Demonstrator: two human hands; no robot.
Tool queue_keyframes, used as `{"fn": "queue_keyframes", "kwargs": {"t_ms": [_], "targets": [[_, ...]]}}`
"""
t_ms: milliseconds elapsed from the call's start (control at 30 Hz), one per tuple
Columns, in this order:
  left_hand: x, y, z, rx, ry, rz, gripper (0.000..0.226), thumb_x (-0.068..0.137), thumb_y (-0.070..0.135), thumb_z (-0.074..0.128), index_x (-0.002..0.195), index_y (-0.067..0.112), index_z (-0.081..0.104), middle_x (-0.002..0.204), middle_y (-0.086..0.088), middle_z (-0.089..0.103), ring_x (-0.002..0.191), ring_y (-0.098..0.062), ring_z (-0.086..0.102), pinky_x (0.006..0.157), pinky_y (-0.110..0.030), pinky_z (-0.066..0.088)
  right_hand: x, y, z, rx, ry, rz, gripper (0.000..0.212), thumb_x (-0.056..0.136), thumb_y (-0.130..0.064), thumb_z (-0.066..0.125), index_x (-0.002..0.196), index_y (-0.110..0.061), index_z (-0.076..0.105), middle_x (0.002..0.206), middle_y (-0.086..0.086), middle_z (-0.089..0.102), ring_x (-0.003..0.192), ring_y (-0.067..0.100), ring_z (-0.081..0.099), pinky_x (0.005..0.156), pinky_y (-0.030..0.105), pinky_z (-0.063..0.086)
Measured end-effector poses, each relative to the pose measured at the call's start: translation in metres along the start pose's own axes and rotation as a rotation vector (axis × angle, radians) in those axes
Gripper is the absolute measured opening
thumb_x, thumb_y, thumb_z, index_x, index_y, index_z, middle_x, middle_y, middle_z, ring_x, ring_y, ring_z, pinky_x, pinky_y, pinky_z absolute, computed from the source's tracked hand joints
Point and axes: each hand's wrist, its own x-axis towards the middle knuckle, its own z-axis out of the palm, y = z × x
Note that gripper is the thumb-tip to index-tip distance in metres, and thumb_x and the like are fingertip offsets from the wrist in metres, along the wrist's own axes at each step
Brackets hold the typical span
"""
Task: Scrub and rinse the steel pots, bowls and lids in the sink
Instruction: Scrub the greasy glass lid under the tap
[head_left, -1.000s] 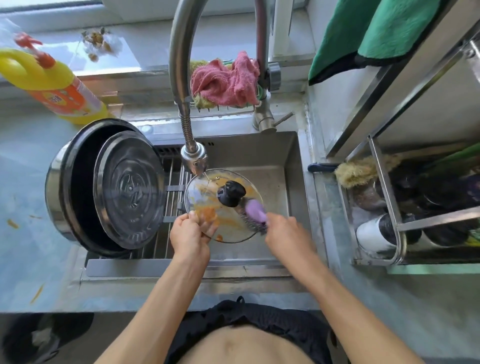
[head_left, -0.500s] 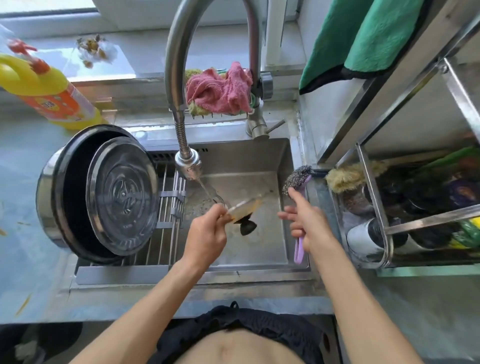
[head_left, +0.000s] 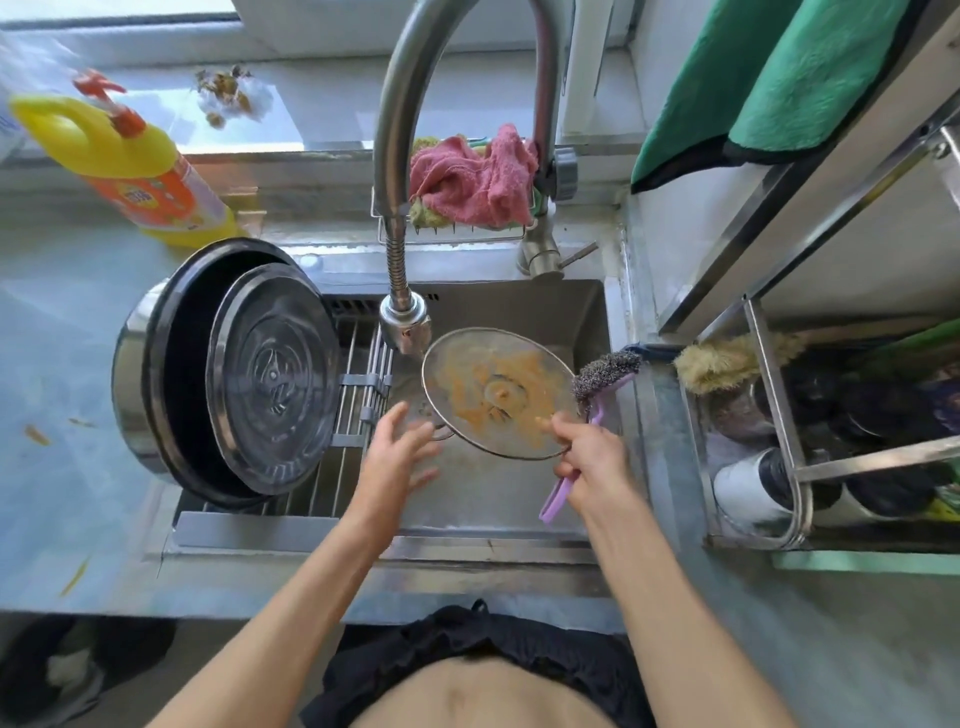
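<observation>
Half a second on, the glass lid (head_left: 501, 397) was flipped greasy underside up over the sink (head_left: 592, 312), pinched with the scrubber (head_left: 602, 376) by the right hand (head_left: 592, 457), left hand (head_left: 397, 457) off it, fingers spread, so that face gets scrubbed next, I'd guess.

Glass lid (head_left: 498, 392): round, steel-rimmed, underside up, orange residue, tilted over the sink (head_left: 519, 306), I read it as under the spout | steel pot (head_left: 156, 364): on its side on the left rack, steel lid (head_left: 272, 376) leaning in its mouth.

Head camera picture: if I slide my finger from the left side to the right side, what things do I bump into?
Yellow bottle → big pot → left hand → glass lid → right hand → white cup in the rack.
</observation>
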Motion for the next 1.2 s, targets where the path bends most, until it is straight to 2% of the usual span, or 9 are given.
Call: {"fn": "queue_keyframes", "kwargs": {"t_ms": [100, 300, 500, 600, 733, 867, 967, 1100, 1200], "targets": [[-0.001, 0.002, 0.013, -0.306, -0.122, -0.166, 0.059, 0.101, 0.011, 0.051, 0.154, 0.025, 0.032, 0.125, -0.012, 0.070, 0.103, -0.033, 0.073, 0.072, -0.039, 0.062, -0.006, 0.007, 0.012, 0.030, -0.043, -0.047, 0.011, 0.090, -0.002, 0.066, 0.097, -0.006, 0.059, 0.101, 0.014, 0.074, 0.034, 0.004, 0.038, 0.033, 0.017, 0.025], [-0.010, 0.007, 0.010, -0.619, -0.159, -0.195, 0.054, 0.095, 0.006, 0.038, 0.146, 0.023, 0.045, 0.130, -0.020, 0.066, 0.118, -0.044, 0.064, 0.083, -0.048, 0.062, -0.010, 0.007, 0.011, -0.264, -0.064, -0.207, 0.008, 0.091, -0.014, 0.068, 0.085, -0.012, 0.063, 0.095, 0.023, 0.071, 0.040, 0.009, 0.031, 0.039, 0.022, 0.029], [-0.005, 0.010, 0.007, -0.421, 0.005, -0.129, 0.053, 0.097, -0.008, 0.044, 0.140, 0.021, 0.045, 0.123, -0.020, 0.069, 0.096, -0.037, 0.074, 0.062, -0.040, 0.062, -0.016, -0.002, 0.008, -0.730, -0.109, -0.367, 0.034, 0.092, -0.045, 0.062, 0.080, -0.013, 0.065, 0.072, 0.004, 0.070, 0.058, 0.016, 0.055, 0.058, 0.030, 0.045], [-0.003, 0.016, -0.003, -0.299, 0.056, -0.084, 0.057, 0.096, -0.010, 0.042, 0.141, 0.025, 0.046, 0.117, -0.014, 0.071, 0.094, -0.034, 0.074, 0.057, -0.038, 0.062, -0.018, -0.022, 0.001, -1.002, -0.095, -0.600, 0.022, 0.097, -0.031, 0.052, 0.100, -0.015, 0.066, 0.087, 0.007, 0.072, 0.086, 0.026, 0.064, 0.073, 0.035, 0.050], [-0.006, 0.020, -0.010, -0.189, 0.047, -0.010, 0.055, 0.098, -0.007, 0.043, 0.135, 0.034, 0.050, 0.113, -0.009, 0.073, 0.095, -0.032, 0.075, 0.058, -0.040, 0.062, -0.037, -0.031, 0.009, -1.278, -0.322, -0.858, 0.027, 0.101, -0.019, 0.045, 0.118, -0.023, 0.065, 0.075, 0.004, 0.058, 0.066, 0.025, 0.054, 0.057, 0.034, 0.040], [-0.011, 0.027, -0.011, -0.056, 0.011, 0.058, 0.056, 0.099, -0.005, 0.042, 0.140, 0.033, 0.049, 0.110, -0.005, 0.075, 0.093, -0.030, 0.076, 0.058, -0.040, 0.061, -0.041, -0.035, 0.018, -1.502, -0.155, -0.862, 0.036, 0.099, -0.017, 0.040, 0.129, -0.031, 0.054, 0.085, 0.012, 0.062, 0.078, 0.037, 0.060, 0.060, 0.037, 0.041], [-0.012, 0.029, -0.010, -0.036, 0.020, 0.063, 0.054, 0.098, -0.006, 0.041, 0.139, 0.029, 0.049, 0.098, 0.001, 0.078, 0.086, -0.023, 0.076, 0.055, -0.038, 0.062, -0.061, -0.017, 0.021, -1.613, -0.334, -0.887, 0.057, 0.093, -0.006, 0.040, 0.140, -0.039, 0.042, 0.079, 0.010, 0.055, 0.066, 0.032, 0.048, 0.057, 0.034, 0.032], [-0.013, 0.026, -0.006, -0.056, 0.015, 0.033, 0.056, 0.098, -0.007, 0.041, 0.140, 0.030, 0.049, 0.109, -0.007, 0.075, 0.093, -0.031, 0.076, 0.050, -0.035, 0.059, -0.047, -0.019, 0.005, -1.653, -0.169, -0.843, 0.051, 0.093, -0.005, 0.039, 0.135, -0.032, 0.045, 0.071, 0.003, 0.047, 0.067, 0.032, 0.045, 0.058, 0.035, 0.035], [-0.014, 0.022, -0.001, -0.057, 0.022, 0.016, 0.056, 0.097, -0.007, 0.041, 0.139, 0.029, 0.050, 0.107, -0.007, 0.075, 0.093, -0.029, 0.076, 0.049, -0.032, 0.058, -0.051, -0.009, -0.003, -1.664, -0.273, -0.813, 0.034, 0.095, -0.009, 0.040, 0.124, -0.026, 0.049, 0.069, 0.003, 0.044, 0.066, 0.033, 0.047, 0.056, 0.034, 0.034]]}}
